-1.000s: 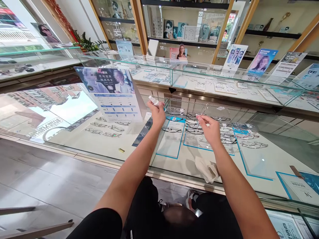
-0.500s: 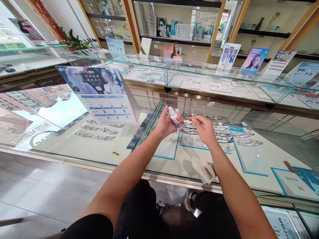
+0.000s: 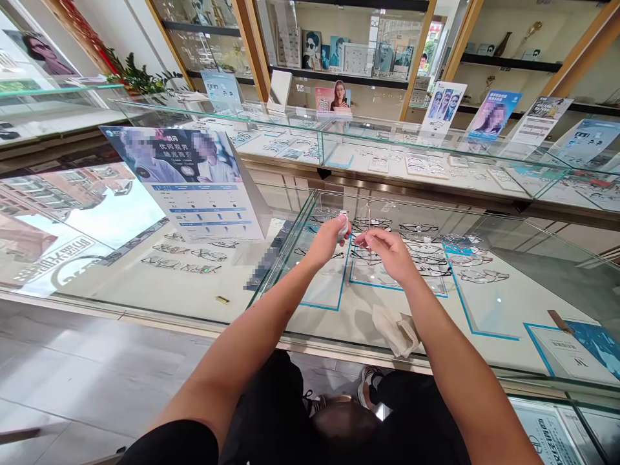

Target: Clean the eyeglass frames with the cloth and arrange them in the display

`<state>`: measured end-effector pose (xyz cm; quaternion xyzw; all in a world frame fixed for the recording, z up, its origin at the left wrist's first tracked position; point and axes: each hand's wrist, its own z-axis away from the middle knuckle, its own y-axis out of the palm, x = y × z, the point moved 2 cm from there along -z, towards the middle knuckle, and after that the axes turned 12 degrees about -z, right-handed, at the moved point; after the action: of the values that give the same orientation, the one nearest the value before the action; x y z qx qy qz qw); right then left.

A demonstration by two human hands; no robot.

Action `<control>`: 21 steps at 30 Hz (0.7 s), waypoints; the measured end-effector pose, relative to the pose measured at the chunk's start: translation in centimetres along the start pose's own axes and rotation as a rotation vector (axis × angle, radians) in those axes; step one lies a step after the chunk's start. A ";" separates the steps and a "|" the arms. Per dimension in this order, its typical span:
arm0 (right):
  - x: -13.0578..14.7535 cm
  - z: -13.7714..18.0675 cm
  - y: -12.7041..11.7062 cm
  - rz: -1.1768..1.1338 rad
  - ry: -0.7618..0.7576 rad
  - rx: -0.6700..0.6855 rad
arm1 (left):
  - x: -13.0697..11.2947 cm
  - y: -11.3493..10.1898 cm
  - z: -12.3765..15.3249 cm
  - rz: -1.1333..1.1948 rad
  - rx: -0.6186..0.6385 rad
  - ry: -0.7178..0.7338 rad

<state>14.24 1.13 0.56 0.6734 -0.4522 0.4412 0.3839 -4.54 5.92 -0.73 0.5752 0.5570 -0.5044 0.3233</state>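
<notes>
Both my hands are raised over the glass display counter [image 3: 145, 303]. My left hand [image 3: 327, 240] is closed around a small white spray bottle [image 3: 343, 227], whose top points toward my right hand. My right hand [image 3: 389, 250] pinches a thin-rimmed pair of glasses [image 3: 369, 221], held upright just right of the bottle. The two hands are almost touching. A crumpled white cloth [image 3: 397, 329] lies on the glass near the front edge, below my right forearm.
A standing advert card [image 3: 194, 187] is on the counter left of my hands. Rows of spectacle frames [image 3: 436, 258] lie inside the case under the glass. A second glass counter [image 3: 339, 139] with more cards runs behind, and wall shelves stand beyond it.
My left hand moved right from beside the advert card, turning the spray bottle toward the glasses. My right hand shifted slightly left, so the hands now meet.
</notes>
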 end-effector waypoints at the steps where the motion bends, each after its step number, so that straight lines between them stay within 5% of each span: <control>1: 0.0 0.0 0.1 -0.001 0.000 0.007 | 0.1 0.0 0.0 -0.019 0.012 0.012; 15: 0.5 0.1 0.9 -0.032 0.027 0.043 | 0.1 0.1 0.1 -0.049 0.090 0.084; 21: 0.3 -0.2 -0.3 -0.101 -0.005 -0.091 | -0.2 0.8 0.7 -0.164 0.198 0.065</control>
<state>14.55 1.36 0.83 0.6783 -0.4379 0.3988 0.4348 -3.87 5.10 -0.87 0.5727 0.5598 -0.5629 0.2045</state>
